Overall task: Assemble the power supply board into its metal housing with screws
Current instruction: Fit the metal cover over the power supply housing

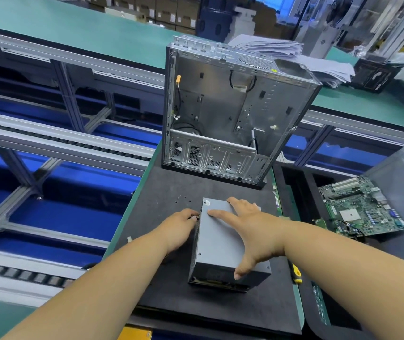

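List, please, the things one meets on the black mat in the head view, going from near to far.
Metal housing held under both hands, the left hand at its side and the right hand on top → small loose screws → open computer case standing upright at the far end.

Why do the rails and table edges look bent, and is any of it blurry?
Head view: the wide-angle lens bows the conveyor rails and stretches both forearms at the edges; light is even and soft, with little glare on the grey power supply housing; the computer case is sharp, while the paper stack and far background look softer.
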{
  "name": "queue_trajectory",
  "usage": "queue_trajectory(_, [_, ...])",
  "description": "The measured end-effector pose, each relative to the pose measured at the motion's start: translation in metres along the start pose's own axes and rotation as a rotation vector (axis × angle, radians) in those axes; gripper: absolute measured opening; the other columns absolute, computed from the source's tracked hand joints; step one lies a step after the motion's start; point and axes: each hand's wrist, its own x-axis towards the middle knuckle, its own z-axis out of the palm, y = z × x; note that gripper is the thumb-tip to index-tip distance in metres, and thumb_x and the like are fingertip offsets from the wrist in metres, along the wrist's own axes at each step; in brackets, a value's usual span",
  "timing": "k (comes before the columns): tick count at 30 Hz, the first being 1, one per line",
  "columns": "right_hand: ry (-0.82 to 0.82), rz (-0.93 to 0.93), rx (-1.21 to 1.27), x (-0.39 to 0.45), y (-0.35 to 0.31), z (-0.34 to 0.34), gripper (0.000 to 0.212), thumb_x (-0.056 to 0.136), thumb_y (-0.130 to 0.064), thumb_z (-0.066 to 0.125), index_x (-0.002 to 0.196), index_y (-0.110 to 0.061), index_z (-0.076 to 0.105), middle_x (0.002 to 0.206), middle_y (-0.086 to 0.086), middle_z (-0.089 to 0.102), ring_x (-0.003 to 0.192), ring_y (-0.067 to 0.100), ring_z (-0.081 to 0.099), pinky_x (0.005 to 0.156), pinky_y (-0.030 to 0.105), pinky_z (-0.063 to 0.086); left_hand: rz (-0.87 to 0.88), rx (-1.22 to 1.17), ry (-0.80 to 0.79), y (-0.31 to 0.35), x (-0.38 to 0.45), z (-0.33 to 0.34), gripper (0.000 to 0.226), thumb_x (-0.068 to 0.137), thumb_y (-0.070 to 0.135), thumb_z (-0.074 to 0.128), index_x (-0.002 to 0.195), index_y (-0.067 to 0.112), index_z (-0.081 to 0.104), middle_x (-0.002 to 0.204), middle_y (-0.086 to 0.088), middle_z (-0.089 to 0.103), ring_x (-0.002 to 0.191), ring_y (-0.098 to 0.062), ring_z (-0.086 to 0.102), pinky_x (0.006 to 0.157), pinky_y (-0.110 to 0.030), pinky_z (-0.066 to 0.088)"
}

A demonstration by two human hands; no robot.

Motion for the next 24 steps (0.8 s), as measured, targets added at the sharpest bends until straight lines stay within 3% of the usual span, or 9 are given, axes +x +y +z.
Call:
queue_trajectory(3, [0.01,0.011,0.013,0.001,0.001,0.007,0.139,0.042,-0.068,0.083,0.145,-0.055,-0.01,0.159,0.001,-0.012,0.146,0.026,-0.006,0.12,0.051,0.009,-0.014,-0.042,-0.007,0.002,-0.003,0.0,0.042,0.102,0.048,0.032,0.129,0.026,0.055,0.13,-0.001,0.06,0.119,-0.019,0.054,0.104,-0.038,0.038])
queue_trajectory(5, [0.017,0.015,0.024,0.0,0.003,0.012,0.14,0.042,-0.068,0.084,0.145,-0.055,-0.011,0.159,0.002,-0.014,0.147,0.027,-0.008,0.12,0.052,0.009,-0.01,-0.04,-0.017,0.003,-0.003,0.001,0.042,0.098,0.055,0.038,0.125,0.028,0.056,0.125,0.002,0.063,0.115,-0.018,0.057,0.104,-0.039,0.041])
queue_trajectory(11, [0.021,0.014,0.016,-0.002,0.004,0.014,0.14,0.044,-0.067,0.085,0.145,-0.055,-0.012,0.159,0.003,-0.016,0.147,0.027,-0.009,0.12,0.053,0.007,0.004,0.043,-0.009,0.004,-0.001,0.003,0.034,0.093,0.052,0.05,0.12,0.032,0.055,0.117,0.006,0.064,0.105,-0.015,0.06,0.096,-0.036,0.047])
queue_trajectory(16, [0.03,0.003,-0.027,0.001,0.001,0.013,0.14,0.044,-0.066,0.085,0.147,-0.053,-0.009,0.158,0.005,-0.007,0.144,0.027,-0.001,0.12,0.052,0.009,-0.002,0.075,-0.001,0.006,-0.001,0.004,0.032,0.095,0.056,0.041,0.114,0.033,0.054,0.112,0.005,0.064,0.099,-0.014,0.058,0.079,-0.03,0.043])
queue_trajectory(21, [0.031,-0.001,-0.052,0.006,0.0,0.016,0.14,0.044,-0.067,0.084,0.148,-0.051,-0.008,0.158,0.008,-0.006,0.144,0.028,0.001,0.119,0.053,0.009,-0.023,0.029,0.013,0.005,-0.001,0.003,0.03,0.103,0.041,0.033,0.117,0.026,0.054,0.117,-0.004,0.062,0.105,-0.022,0.056,0.089,-0.036,0.043])
queue_trajectory(24, [0.023,-0.004,-0.037,0.006,0.001,0.019,0.14,0.044,-0.065,0.085,0.148,-0.051,-0.008,0.158,0.007,-0.006,0.143,0.027,0.002,0.119,0.053,0.009,-0.045,0.027,0.016,0.004,-0.001,0.003,0.04,0.102,0.05,0.029,0.124,0.026,0.054,0.126,-0.002,0.059,0.11,-0.02,0.053,0.087,-0.035,0.037])
